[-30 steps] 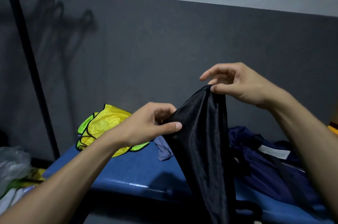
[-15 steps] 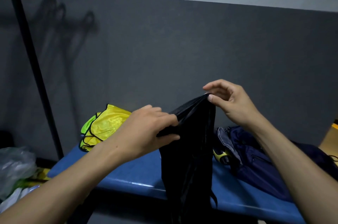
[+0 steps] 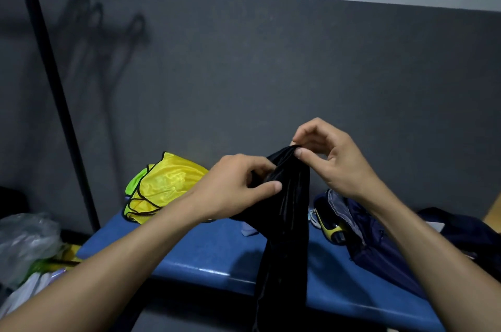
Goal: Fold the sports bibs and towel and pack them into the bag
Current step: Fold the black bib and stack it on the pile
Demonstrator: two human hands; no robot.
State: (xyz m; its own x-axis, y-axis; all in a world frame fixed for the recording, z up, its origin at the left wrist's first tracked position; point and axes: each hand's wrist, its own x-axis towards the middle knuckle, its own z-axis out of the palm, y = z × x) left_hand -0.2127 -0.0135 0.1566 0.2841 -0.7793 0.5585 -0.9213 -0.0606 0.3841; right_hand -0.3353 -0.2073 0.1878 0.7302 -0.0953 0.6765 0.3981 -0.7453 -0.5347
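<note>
the left hand (image 3: 238,190) grips the black cloth (image 3: 284,223) near its top, with the thumb pressed on the front and the fingers curled behind. the right hand (image 3: 330,158) pinches the top edge of the same cloth between thumb and forefinger, just above the left hand. the cloth is bunched and hangs straight down, its long axis vertical, in front of the blue bench (image 3: 217,253). on the bench at the right lies the dark blue bag (image 3: 379,239), open, with a yellow and black thing (image 3: 329,226) at its mouth; i cannot tell what it is. the yellow bibs (image 3: 165,185) lie in a heap at the left end of the bench.
</note>
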